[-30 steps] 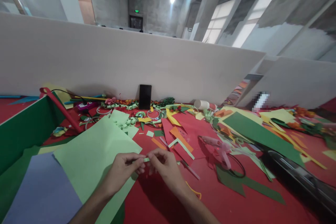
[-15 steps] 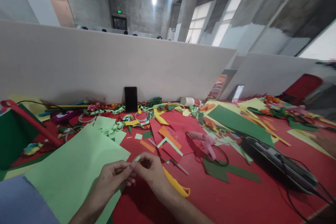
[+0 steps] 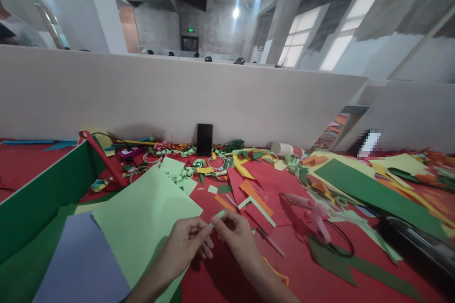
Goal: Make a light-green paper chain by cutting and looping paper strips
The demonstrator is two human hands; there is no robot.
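Between my two hands is a small light green paper strip [image 3: 218,215]. My left hand [image 3: 187,242] pinches its near end with thumb and fingers, over the edge of a large light green sheet [image 3: 145,208]. My right hand [image 3: 235,233] grips the strip's other end between thumb and forefinger, above the red table [image 3: 227,277]. Most of the strip is covered by my fingertips. A bent pale green strip [image 3: 261,209] and orange strips lie just beyond my right hand. Under my right forearm, a yellow-handled tool [image 3: 279,272] is partly hidden.
A pink glue gun [image 3: 309,206] with a black cable lies to the right, near a dark elongated device [image 3: 419,241]. A phone [image 3: 204,140] leans on the white partition [image 3: 185,94]. Paper scraps and chains line the back. A green panel [image 3: 53,187] stands left.
The view has turned left, so the table's things appear farther right and more of the green panel shows. Both hands still pinch the strip, their grip nearly the same.
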